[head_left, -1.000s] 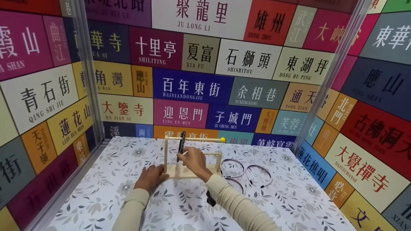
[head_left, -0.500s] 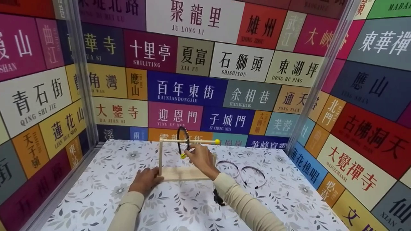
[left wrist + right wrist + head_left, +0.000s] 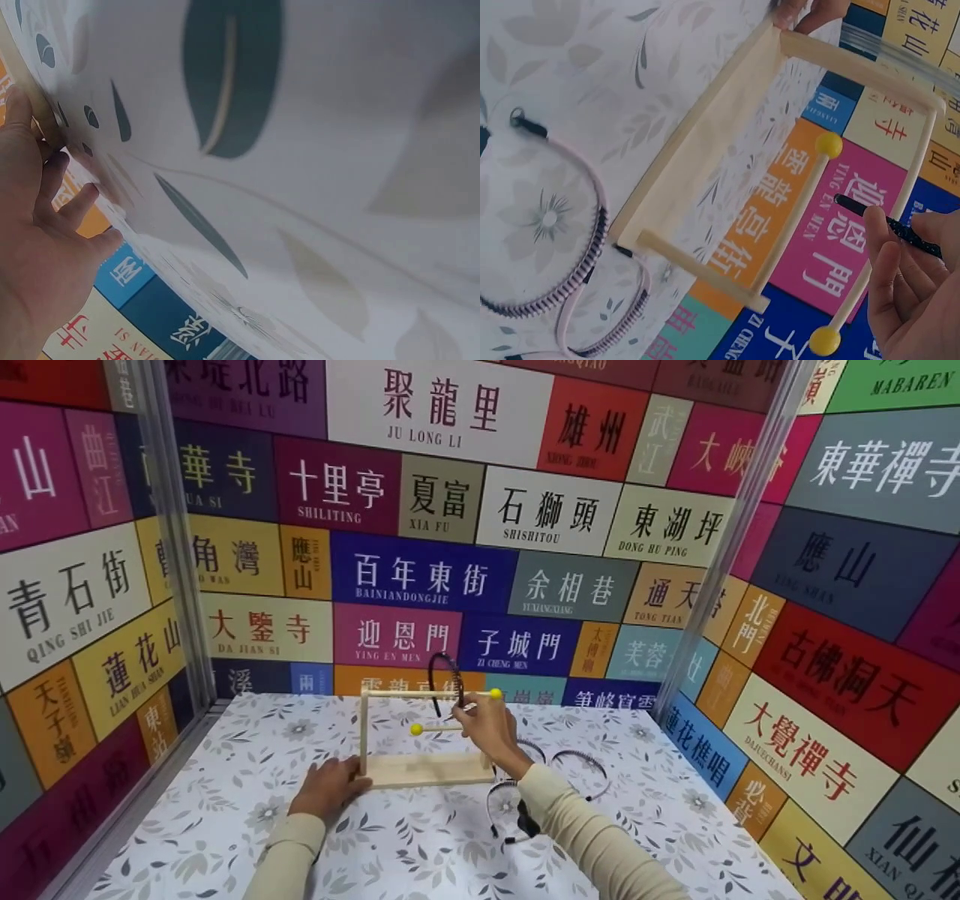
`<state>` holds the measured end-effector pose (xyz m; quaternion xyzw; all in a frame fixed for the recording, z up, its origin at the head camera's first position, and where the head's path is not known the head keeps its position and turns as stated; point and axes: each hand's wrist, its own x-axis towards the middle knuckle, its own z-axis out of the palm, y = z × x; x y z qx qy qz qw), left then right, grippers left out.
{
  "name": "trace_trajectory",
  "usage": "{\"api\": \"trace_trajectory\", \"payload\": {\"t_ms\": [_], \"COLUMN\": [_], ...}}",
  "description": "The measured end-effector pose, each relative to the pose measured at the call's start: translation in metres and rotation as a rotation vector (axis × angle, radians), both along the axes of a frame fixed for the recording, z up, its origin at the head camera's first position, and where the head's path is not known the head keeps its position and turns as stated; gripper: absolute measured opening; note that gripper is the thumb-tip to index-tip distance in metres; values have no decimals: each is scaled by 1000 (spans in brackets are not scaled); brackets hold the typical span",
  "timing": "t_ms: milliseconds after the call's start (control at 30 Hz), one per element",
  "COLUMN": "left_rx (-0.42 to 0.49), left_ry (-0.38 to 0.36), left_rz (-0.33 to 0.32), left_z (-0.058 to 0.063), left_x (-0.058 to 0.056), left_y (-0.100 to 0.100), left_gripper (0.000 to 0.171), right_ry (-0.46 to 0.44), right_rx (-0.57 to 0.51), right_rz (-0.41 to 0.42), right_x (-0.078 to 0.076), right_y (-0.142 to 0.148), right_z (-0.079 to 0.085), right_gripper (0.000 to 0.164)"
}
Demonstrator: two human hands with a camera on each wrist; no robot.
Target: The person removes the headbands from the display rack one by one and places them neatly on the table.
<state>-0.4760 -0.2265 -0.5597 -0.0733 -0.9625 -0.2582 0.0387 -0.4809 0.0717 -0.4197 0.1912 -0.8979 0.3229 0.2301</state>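
A wooden stand has an upper rod and a shorter lower rod, each tipped with a yellow ball. My right hand pinches a black toothed headband near its lower end. The headband arches over the upper rod, close to that rod's ball. In the right wrist view, one headband tip sticks out past my fingers, between the rods. My left hand holds the left end of the base, with thumb and finger at its corner and the other fingers loosely spread.
Several pink-and-black headbands lie right of the stand, one in front and another farther right. A small black object lies partly under the right sleeve. Walls with coloured name panels enclose the floral-covered table.
My right hand and the black headband have moved right along the upper rod, and the headband has turned from edge-on to show its arch. My left hand stays at the base. The view has shifted.
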Motion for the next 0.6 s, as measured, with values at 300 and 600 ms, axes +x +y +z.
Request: {"api": "trace_trajectory", "payload": {"t_ms": [300, 600], "left_rx": [-5, 8], "left_ry": [-33, -38], "left_rz": [5, 6], "left_z": [-4, -4], "left_x": [-5, -5], "left_y": [-2, -2], "left_gripper": [18, 26], "right_ry": [14, -6], "right_rx": [10, -35], "right_rz": [-74, -78], "right_x": [-4, -7], "right_y": [27, 49], "right_z": [3, 3], "right_gripper": [13, 17]}}
